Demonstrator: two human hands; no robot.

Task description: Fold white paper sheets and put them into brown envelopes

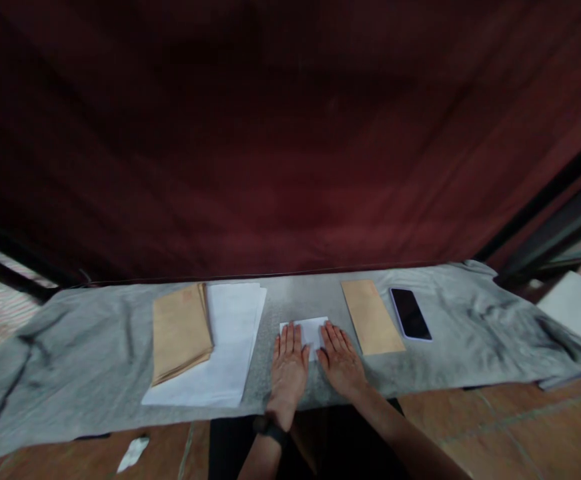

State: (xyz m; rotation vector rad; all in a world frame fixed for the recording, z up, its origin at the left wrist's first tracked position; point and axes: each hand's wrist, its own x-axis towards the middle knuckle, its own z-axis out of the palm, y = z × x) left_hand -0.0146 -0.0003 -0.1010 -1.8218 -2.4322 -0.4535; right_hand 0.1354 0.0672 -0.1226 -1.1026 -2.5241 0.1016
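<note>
A small folded piece of white paper lies flat on the grey cloth in front of me. My left hand rests on its left part, fingers stretched out and pointing away from me. On the right part lies my right hand, also flat with its fingers extended. Both palms face down, and they cover the paper's sides and near corners. Just right of my right hand is a single brown envelope. To the left of my left hand are white paper sheets, partly under a stack of brown envelopes.
A phone with a dark screen lies right of the single envelope. The grey cloth covers the narrow surface. Behind it rises a dark red curtain-like backdrop. A white scrap is on the tiled floor.
</note>
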